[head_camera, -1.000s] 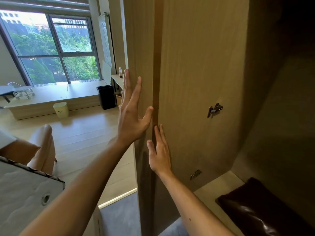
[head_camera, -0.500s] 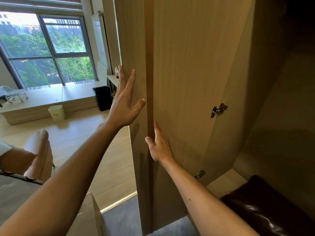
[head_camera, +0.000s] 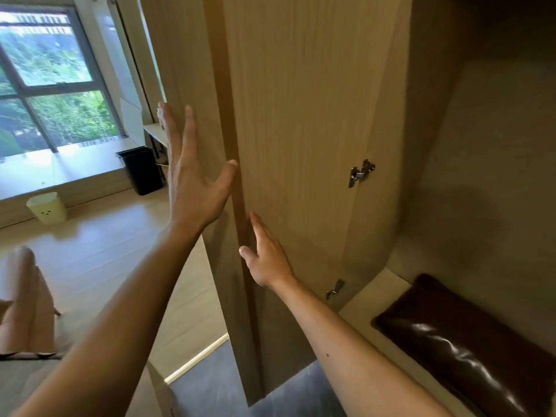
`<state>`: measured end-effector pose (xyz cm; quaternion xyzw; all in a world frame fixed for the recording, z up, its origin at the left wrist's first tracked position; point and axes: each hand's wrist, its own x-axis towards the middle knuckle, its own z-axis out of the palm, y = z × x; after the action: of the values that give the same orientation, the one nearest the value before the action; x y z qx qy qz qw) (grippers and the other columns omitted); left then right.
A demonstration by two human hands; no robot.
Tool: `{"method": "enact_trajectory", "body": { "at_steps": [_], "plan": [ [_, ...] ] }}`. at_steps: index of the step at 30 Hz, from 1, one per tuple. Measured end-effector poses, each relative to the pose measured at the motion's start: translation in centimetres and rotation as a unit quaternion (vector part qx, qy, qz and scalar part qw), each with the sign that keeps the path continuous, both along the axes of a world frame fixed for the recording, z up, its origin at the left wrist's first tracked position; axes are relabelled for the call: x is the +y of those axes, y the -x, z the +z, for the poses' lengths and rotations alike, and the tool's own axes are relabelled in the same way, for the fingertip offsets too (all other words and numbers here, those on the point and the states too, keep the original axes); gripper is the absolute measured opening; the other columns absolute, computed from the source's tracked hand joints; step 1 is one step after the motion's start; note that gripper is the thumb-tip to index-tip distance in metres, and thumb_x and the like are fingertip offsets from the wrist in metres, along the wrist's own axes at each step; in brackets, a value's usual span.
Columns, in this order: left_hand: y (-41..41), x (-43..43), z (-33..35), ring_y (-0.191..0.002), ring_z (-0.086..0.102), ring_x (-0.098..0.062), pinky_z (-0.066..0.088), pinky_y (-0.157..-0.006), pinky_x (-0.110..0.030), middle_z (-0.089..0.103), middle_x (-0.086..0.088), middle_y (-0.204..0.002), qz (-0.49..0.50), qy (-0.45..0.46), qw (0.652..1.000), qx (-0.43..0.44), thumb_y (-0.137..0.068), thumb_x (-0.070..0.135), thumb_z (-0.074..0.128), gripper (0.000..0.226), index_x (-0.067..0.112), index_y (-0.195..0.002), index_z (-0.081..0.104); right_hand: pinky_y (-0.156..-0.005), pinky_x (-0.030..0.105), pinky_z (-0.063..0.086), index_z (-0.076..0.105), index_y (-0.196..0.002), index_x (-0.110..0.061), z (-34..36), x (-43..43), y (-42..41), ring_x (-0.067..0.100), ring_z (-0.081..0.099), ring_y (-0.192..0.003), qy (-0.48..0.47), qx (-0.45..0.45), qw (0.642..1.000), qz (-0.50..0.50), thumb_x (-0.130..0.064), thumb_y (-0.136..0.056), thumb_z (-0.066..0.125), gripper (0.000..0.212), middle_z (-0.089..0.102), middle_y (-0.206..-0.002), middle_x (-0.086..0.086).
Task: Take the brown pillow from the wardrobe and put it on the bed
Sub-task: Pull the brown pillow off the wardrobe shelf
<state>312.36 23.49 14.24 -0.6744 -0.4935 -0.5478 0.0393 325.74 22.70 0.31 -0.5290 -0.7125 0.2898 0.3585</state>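
A dark brown, glossy pillow (head_camera: pixel 469 347) lies on the wardrobe's wooden shelf (head_camera: pixel 370 299) at the lower right. The wardrobe door (head_camera: pixel 301 130) stands swung open in front of me. My left hand (head_camera: pixel 192 182) is flat and spread against the door's outer edge, fingers pointing up. My right hand (head_camera: pixel 266 255) rests with flat fingers on the door's inner face, lower down. Neither hand holds anything. Both hands are well left of the pillow. The bed shows only as a corner at the lower left (head_camera: pixel 27 374).
Two metal hinges (head_camera: pixel 361 173) (head_camera: pixel 335 288) sit on the door near the wardrobe side. A black bin (head_camera: pixel 141 170) and a pale small bin (head_camera: pixel 48 207) stand by the window platform. A beige chair (head_camera: pixel 27 299) is at the left. Wooden floor lies between.
The door has swung a little further open with both hands on it. The view has shifted so more of the wardrobe's inside and the pillow shows.
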Motion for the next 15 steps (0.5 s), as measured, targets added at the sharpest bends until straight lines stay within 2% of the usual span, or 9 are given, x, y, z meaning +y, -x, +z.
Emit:
{"method": "enact_trajectory", "body": {
  "at_steps": [3,6,8,12,15],
  "plan": [
    [-3.6,-0.9,-2.1,-0.159,0.000,-0.035,0.012,-0.126,-0.055,0.003,-0.021,-0.171,0.007,-0.028,0.998,-0.049,-0.090,0.029,0.067,0.089,0.007,-0.162,0.019,-0.121,0.031,0.023,0.011,-0.166,-0.032,-0.3,-0.7,-2.4,0.015,0.021,-0.158,-0.007,0.043,0.998,-0.045,-0.032,-0.106,0.056,0.075,0.017,-0.173,-0.010],
    [-8.1,-1.6,-5.1,-0.159,0.000,-0.031,0.011,-0.125,-0.058,0.005,-0.015,-0.172,-0.038,0.019,0.998,-0.053,-0.091,0.027,0.067,0.087,0.010,-0.162,0.021,-0.116,0.024,0.021,0.015,-0.166,-0.033,-1.0,-1.8,-6.8,0.012,0.023,-0.157,-0.005,0.087,0.991,-0.098,-0.033,-0.105,0.057,0.073,0.022,-0.172,-0.010],
    [-10.8,-1.8,-7.0,-0.160,0.001,-0.025,0.014,-0.125,-0.057,0.004,-0.010,-0.173,-0.080,0.066,0.993,-0.053,-0.092,0.027,0.068,0.086,0.012,-0.163,0.021,-0.117,0.027,0.023,0.018,-0.165,-0.034,-1.6,-2.8,-10.1,0.013,0.025,-0.156,0.000,0.101,0.986,-0.135,-0.033,-0.105,0.058,0.072,0.025,-0.171,-0.010],
    [-17.0,-2.5,-10.3,-0.159,-0.002,-0.014,0.010,-0.128,-0.046,0.003,-0.002,-0.174,-0.161,0.134,0.977,-0.030,-0.095,0.029,0.067,0.084,0.016,-0.163,0.020,-0.120,0.031,0.026,0.023,-0.164,-0.037,-2.9,-5.6,-17.5,0.013,0.026,-0.156,0.008,0.142,0.967,-0.212,-0.033,-0.103,0.063,0.074,0.029,-0.170,-0.010],
    [-22.1,-3.4,-12.2,-0.159,0.001,-0.014,0.011,-0.128,-0.047,0.007,0.000,-0.173,-0.224,0.182,0.957,-0.014,-0.095,0.029,0.068,0.082,0.017,-0.163,0.023,-0.124,0.042,0.031,0.026,-0.163,-0.039,-4.0,-8.0,-22.9,0.013,0.029,-0.155,0.021,0.174,0.945,-0.278,-0.032,-0.102,0.065,0.073,0.031,-0.169,-0.009]
  ]
}}
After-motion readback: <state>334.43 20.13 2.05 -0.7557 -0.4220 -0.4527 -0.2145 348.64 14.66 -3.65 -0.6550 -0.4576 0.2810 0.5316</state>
